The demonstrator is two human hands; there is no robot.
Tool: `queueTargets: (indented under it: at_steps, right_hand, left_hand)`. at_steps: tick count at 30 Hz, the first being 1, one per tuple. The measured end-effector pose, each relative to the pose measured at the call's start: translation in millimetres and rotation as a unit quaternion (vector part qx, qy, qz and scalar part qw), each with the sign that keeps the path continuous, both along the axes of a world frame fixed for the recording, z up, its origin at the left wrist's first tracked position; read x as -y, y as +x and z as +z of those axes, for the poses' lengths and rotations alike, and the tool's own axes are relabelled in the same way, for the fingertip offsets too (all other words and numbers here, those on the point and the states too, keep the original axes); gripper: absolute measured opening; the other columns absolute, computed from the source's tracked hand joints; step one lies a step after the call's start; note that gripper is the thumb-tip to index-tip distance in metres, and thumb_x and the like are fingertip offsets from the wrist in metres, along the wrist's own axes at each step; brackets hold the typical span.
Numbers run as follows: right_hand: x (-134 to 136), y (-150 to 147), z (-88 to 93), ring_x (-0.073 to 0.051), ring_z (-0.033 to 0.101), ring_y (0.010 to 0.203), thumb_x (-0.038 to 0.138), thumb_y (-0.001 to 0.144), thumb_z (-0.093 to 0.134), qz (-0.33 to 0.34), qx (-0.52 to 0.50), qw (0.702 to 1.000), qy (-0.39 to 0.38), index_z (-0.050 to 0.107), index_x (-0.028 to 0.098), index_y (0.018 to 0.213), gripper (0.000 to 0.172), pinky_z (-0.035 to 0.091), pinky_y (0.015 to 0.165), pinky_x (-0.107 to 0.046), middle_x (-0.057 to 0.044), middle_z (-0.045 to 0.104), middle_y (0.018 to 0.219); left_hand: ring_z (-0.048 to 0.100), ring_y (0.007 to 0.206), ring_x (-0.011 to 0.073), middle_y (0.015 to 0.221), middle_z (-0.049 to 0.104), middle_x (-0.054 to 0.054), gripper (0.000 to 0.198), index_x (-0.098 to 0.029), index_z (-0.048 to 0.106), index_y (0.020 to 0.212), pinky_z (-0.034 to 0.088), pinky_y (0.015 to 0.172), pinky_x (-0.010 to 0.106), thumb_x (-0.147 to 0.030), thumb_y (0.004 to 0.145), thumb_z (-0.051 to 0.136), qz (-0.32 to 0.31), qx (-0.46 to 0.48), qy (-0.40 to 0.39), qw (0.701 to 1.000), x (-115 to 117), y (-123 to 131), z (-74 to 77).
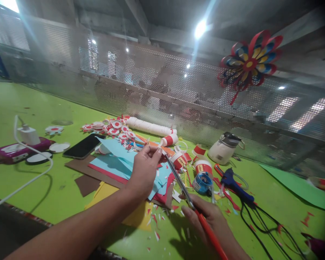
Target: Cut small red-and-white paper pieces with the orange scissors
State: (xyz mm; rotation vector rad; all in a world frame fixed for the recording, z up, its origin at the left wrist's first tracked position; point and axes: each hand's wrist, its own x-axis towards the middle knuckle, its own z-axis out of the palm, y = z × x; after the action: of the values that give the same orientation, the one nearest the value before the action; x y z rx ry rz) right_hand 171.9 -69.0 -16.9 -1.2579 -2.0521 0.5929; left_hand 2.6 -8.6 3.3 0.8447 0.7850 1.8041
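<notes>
Near the middle, my left hand (146, 167) pinches a small white piece (164, 151) between thumb and fingers, above a pile of blue paper (116, 157). My right hand (206, 216) is closed around scissors (188, 196) with red handles and long metal blades. The blade tips point up and left, reaching close to the white piece at my left fingertips. Small red and white scraps (157, 234) lie below the hands. Cut red and white paper cups (203, 168) stand just right of the blades.
A blue glue gun (237, 186) with black cables lies right, near a blue tape roll (202, 182) and white jug (224, 148). Left are a phone (83, 146), a purple power strip (16, 151) and a white cable. A white cup stack (151, 126) lies behind, before a perforated screen.
</notes>
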Motion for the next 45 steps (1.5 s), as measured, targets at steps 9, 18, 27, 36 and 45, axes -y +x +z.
queueTargets:
  at_steps: [9,18,27,36,45]
  right_hand:
    - [-0.6,-0.2,-0.3,-0.011,0.037,0.045,0.037,0.078,0.049,-0.005,-0.014,1.000,0.011,0.068,0.016,0.078,0.028,0.033,0.043,-0.020,0.004,0.043,0.050]
    - [-1.6,1.6,-5.4,-0.011,0.036,0.043,0.040,0.079,0.049,-0.007,0.005,0.999,0.047,0.070,0.017,0.086,0.031,0.031,0.043,-0.021,0.005,0.041,0.048]
    - [-2.5,1.0,-7.2,-0.010,0.031,0.046,0.038,0.079,0.049,-0.006,0.005,0.998,0.058,0.067,0.015,0.076,0.029,0.028,0.043,-0.021,0.005,0.036,0.051]
    - [-1.7,-0.2,-8.1,-0.010,0.025,0.045,0.042,0.080,0.047,-0.005,-0.014,0.999,0.046,0.066,0.015,0.076,0.033,0.022,0.042,-0.022,0.006,0.027,0.050]
    - [-0.1,-0.3,-7.2,-0.011,0.030,0.045,0.047,0.077,0.049,-0.027,-0.021,0.999,0.009,0.067,0.014,0.081,0.038,0.024,0.044,-0.023,0.005,0.032,0.050]
  left_hand:
    - [0.058,0.066,0.0116,0.067,0.060,0.000,0.011,-0.013,0.054,0.072,0.047,0.071,0.030,-0.023,0.072,0.061,-0.001,-0.004,0.011,1.000,0.1,0.8,-1.0]
    - [0.058,0.065,0.0110,0.067,0.060,0.000,0.013,-0.013,0.054,0.073,0.047,0.071,0.029,-0.024,0.072,0.061,-0.001,-0.008,0.007,1.000,-0.6,0.3,-1.6]
    - [0.058,0.066,0.0111,0.066,0.060,0.000,0.013,-0.013,0.053,0.072,0.047,0.071,0.029,-0.023,0.071,0.062,-0.006,0.003,-0.001,1.000,1.5,0.2,0.8]
    - [0.055,0.058,0.0090,0.061,0.059,-0.001,0.012,-0.012,0.054,0.070,0.046,0.067,0.026,-0.020,0.068,0.063,-0.035,0.028,-0.012,0.999,2.3,-0.6,5.7]
    - [0.055,0.058,0.0089,0.062,0.059,-0.001,0.012,-0.012,0.055,0.070,0.047,0.068,0.027,-0.021,0.069,0.063,-0.044,0.023,-0.004,0.999,2.5,-2.0,6.0]
